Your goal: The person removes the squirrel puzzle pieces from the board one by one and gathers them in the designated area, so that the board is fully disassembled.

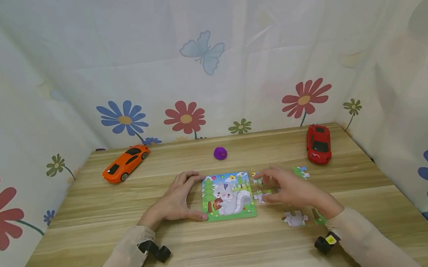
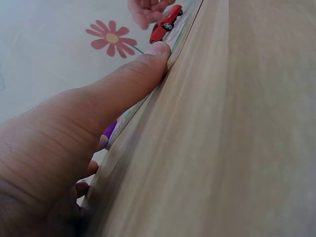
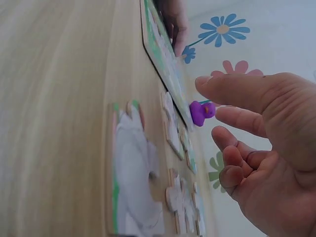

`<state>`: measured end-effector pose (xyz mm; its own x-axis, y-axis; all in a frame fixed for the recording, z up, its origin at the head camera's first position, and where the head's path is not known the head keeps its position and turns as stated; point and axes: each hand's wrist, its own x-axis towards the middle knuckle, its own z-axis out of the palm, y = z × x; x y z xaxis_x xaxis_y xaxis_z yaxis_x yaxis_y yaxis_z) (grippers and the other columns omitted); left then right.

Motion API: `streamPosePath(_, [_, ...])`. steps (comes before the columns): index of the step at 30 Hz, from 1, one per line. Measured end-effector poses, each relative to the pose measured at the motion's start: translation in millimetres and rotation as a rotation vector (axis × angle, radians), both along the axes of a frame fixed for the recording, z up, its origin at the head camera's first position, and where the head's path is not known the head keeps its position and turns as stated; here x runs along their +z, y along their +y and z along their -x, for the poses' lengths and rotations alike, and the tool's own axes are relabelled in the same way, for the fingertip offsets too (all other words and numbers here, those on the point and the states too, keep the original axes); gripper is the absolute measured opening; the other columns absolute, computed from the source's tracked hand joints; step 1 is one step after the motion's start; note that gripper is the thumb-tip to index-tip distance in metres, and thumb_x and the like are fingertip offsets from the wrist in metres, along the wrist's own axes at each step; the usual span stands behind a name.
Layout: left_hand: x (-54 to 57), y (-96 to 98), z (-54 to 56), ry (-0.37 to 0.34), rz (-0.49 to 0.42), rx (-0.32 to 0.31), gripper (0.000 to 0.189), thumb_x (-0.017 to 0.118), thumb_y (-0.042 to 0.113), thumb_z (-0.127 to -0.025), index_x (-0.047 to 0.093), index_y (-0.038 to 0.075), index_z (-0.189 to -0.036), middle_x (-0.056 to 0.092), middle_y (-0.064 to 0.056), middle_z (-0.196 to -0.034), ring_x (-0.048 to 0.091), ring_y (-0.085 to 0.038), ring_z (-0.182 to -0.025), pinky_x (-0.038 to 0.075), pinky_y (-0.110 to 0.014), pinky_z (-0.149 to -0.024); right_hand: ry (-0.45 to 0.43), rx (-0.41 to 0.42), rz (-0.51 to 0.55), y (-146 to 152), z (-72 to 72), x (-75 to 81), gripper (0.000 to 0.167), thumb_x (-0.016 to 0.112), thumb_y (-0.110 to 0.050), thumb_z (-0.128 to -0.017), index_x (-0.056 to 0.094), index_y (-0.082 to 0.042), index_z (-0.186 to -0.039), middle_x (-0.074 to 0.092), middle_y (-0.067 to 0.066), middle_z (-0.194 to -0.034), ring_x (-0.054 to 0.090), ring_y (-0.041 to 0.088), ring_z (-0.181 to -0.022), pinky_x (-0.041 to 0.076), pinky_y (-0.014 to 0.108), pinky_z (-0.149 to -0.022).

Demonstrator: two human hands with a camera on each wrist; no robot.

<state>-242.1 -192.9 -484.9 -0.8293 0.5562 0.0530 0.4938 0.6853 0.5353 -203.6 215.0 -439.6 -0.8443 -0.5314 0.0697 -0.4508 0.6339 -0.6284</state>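
Note:
A square squirrel puzzle board (image 1: 228, 196) lies flat on the wooden table. My left hand (image 1: 179, 197) spans its left side, the thumb (image 2: 123, 84) straight at the near corner and the fingertips at the far corner. To the right of the board, my right hand (image 1: 293, 188) hovers over loose jigsaw pieces. Its fingers are loosely bent and hold nothing, with a gap between thumb and index finger in the right wrist view. Under and around this hand lie a squirrel-body piece (image 1: 295, 218), a white-and-green piece (image 1: 261, 196) and a green piece (image 1: 300, 172). The hand partly covers some pieces.
An orange toy car (image 1: 126, 163) sits at the back left of the table, a red toy car (image 1: 319, 144) at the back right. Between them stands a small purple toy (image 1: 220, 153). A flower-printed curtain (image 1: 210, 87) encloses the table's back and sides.

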Motion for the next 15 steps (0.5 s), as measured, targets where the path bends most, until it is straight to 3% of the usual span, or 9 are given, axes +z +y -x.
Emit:
streamPosePath(6, [-1.8, -0.9, 1.6, 0.006, -0.009, -0.009, 0.126, 0.096, 0.079, -0.066, 0.045, 0.027, -0.169, 0.03, -0.007, -0.175, 0.025, -0.035, -0.163, 0.027, -0.069, -0.131, 0.061, 0.01, 0.009, -13.8, 1.5, 8.5, 0.066, 0.093, -0.028, -0.094, 0.064, -0.012, -0.152, 0.071, 0.008, -0.129, 0.064, 0.029, -0.106, 0.06, 0.043, -0.087])
streamPosePath(15, [-0.9, -0.7, 1.3, 0.008, -0.01, -0.01, 0.126, 0.096, 0.079, -0.066, 0.045, 0.028, -0.169, 0.03, -0.007, -0.175, 0.025, -0.035, -0.163, 0.027, -0.07, -0.131, 0.062, 0.081, 0.045, -36.2, 4.8, 8.3, 0.067, 0.093, -0.027, -0.095, 0.064, -0.006, -0.151, 0.07, 0.011, -0.125, 0.064, 0.033, -0.107, 0.058, 0.049, -0.091])
